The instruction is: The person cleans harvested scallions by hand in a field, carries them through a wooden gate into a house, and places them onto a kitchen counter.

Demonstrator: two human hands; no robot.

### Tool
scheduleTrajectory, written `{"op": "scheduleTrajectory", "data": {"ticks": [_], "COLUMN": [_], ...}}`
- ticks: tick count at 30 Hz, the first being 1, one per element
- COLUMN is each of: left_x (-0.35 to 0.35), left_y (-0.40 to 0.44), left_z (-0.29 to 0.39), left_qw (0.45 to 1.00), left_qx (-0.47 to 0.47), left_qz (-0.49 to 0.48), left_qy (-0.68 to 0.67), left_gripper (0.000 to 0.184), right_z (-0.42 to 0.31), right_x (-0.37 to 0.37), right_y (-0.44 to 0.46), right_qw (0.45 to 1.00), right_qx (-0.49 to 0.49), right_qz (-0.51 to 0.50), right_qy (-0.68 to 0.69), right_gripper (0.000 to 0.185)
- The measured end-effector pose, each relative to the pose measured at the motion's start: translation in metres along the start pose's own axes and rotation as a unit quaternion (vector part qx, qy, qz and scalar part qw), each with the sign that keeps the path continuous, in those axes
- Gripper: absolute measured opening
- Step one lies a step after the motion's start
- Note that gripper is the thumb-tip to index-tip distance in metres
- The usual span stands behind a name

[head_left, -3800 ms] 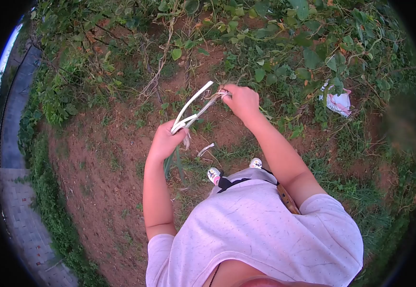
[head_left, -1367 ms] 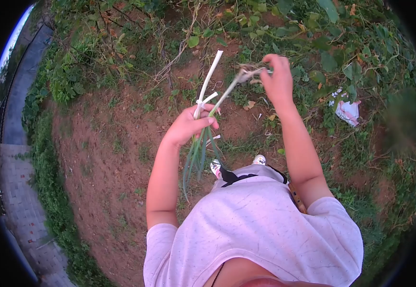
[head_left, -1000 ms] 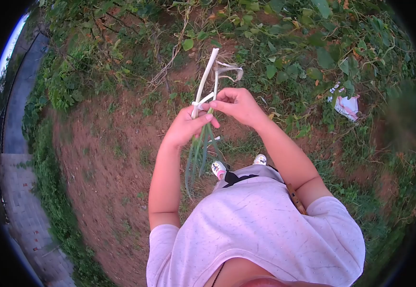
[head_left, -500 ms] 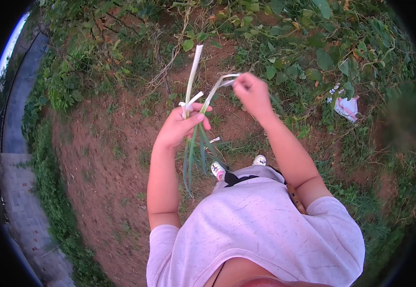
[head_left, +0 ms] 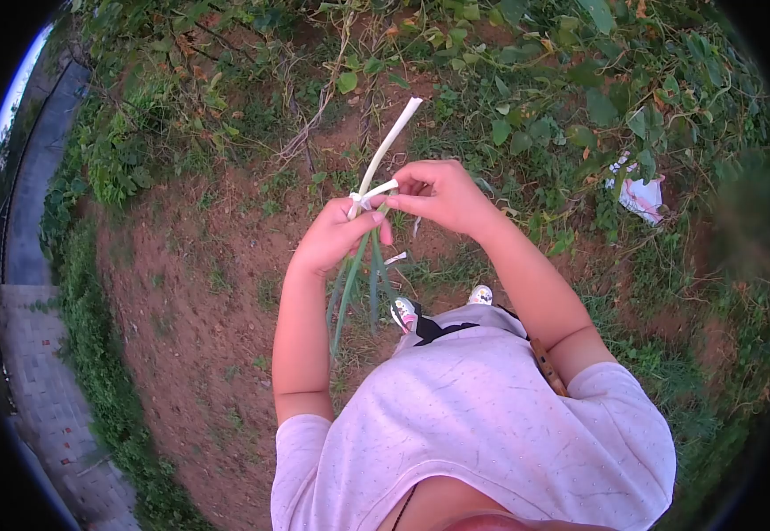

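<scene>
Open soil (head_left: 199, 292) left of grips; vines (head_left: 544, 124) edge far side. Left grip (head_left: 327, 234) closed round scallions (head_left: 389, 146); right grip (head_left: 438, 196) touching stalks, hold unclear. Longest white stalk slants away, rightward; green leaves trail bodyward.

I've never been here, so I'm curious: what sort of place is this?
Probably a garden or small field plot: there's bare soil, leafy vines and a paved path along the left edge.

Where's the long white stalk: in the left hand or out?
In: the stalk runs into the left hand, its pale far end jutting out.
</scene>
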State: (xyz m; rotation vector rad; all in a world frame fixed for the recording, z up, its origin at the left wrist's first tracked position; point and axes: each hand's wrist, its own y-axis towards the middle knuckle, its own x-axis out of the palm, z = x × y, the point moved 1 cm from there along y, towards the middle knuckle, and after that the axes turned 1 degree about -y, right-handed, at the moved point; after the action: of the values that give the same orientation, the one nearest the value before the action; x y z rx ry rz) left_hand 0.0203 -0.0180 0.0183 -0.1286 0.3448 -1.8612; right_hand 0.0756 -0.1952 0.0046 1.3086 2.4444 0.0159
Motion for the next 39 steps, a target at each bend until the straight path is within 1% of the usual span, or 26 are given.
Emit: {"op": "scheduleTrajectory", "data": {"ticks": [1,2,3,4,6,8,10,12,13,15,16,18,19,21,25,27,29,30,32,34,36,39], "left_x": [-0.002,-0.004,-0.004,-0.004,-0.004,-0.005,-0.005,-0.005,-0.005,-0.005,-0.005,-0.004,-0.004,-0.003,0.000,0.000,-0.003,-0.002,0.000,0.002,0.005,0.007], "left_y": [0.001,0.002,0.000,-0.003,-0.006,-0.007,-0.007,-0.007,-0.007,-0.008,-0.010,-0.012,-0.012,-0.013,-0.015,-0.015,-0.016,-0.017,-0.020,-0.021,-0.022,-0.023], "left_z": [-0.006,-0.009,-0.007,-0.003,-0.002,-0.002,-0.003,-0.004,-0.005,-0.005,-0.003,-0.002,-0.002,-0.003,-0.005,-0.006,-0.009,-0.009,-0.008,-0.010,-0.011,-0.012], "left_qw": [1.000,1.000,1.000,1.000,1.000,0.999,0.999,0.999,0.999,0.999,0.999,0.999,0.999,0.999,1.000,1.000,0.997,0.997,0.993,0.994,0.995,0.994], "left_qx": [0.008,0.016,0.017,0.006,-0.005,-0.020,-0.009,0.003,-0.004,-0.010,-0.009,-0.007,-0.004,-0.002,-0.013,-0.014,0.004,0.003,0.023,0.020,0.016,0.001], "left_qz": [-0.005,-0.009,-0.009,-0.016,-0.022,-0.027,-0.026,-0.025,-0.026,-0.027,-0.030,-0.034,-0.029,-0.023,-0.020,-0.019,-0.050,-0.050,-0.057,-0.052,-0.047,-0.034], "left_qy": [0.009,0.019,0.018,0.000,-0.019,-0.023,-0.025,-0.027,-0.022,-0.016,-0.012,-0.007,-0.015,-0.023,-0.009,-0.015,-0.066,-0.065,-0.100,-0.096,-0.091,-0.104], "left_gripper": [0.030,0.030,0.030,0.031,0.031,0.031,0.032,0.032,0.032,0.032,0.033,0.033,0.034,0.035,0.039,0.040,0.042,0.042,0.044,0.045,0.046,0.050], "right_z": [0.001,0.004,0.007,0.008,0.012,0.017,0.015,0.008,0.009,0.013,0.017,0.021,0.018,0.012,0.016,0.023,0.029,0.026,0.018,0.014,0.018,0.015], "right_x": [-0.001,0.000,0.000,-0.001,0.000,0.002,0.003,0.006,0.006,0.007,0.008,0.009,0.008,0.006,0.014,0.018,0.018,0.018,0.016,0.020,0.027,0.026], "right_y": [0.000,0.000,0.000,0.000,0.001,0.001,0.001,-0.001,-0.002,-0.001,-0.001,-0.001,-0.002,-0.005,-0.005,-0.004,-0.004,-0.003,-0.006,-0.008,-0.008,-0.010], "right_qw": [1.000,0.999,0.997,0.997,0.974,0.973,0.972,0.991,0.991,0.972,0.972,0.952,0.952,0.938,0.953,0.933,0.935,0.937,0.928,0.918,0.944,0.938], "right_qx": [0.000,0.008,0.016,0.016,0.076,0.070,0.064,0.029,0.029,0.064,0.063,0.087,0.086,0.183,0.174,0.083,0.066,0.050,0.067,0.084,0.029,0.033], "right_qz": [0.000,-0.012,-0.024,-0.025,-0.063,-0.060,-0.055,-0.049,-0.049,-0.086,-0.086,-0.026,-0.025,-0.036,-0.044,-0.034,-0.022,-0.011,-0.005,-0.001,0.011,0.008], "right_qy": [0.000,0.034,0.068,0.068,0.206,0.213,0.220,0.124,0.124,0.209,0.209,0.293,0.293,0.291,0.244,0.349,0.347,0.345,0.367,0.388,0.330,0.345], "right_gripper": [0.019,0.018,0.017,0.017,0.016,0.015,0.015,0.012,0.012,0.011,0.011,0.014,0.014,0.015,0.014,0.014,0.015,0.015,0.017,0.019,0.024,0.026]}}
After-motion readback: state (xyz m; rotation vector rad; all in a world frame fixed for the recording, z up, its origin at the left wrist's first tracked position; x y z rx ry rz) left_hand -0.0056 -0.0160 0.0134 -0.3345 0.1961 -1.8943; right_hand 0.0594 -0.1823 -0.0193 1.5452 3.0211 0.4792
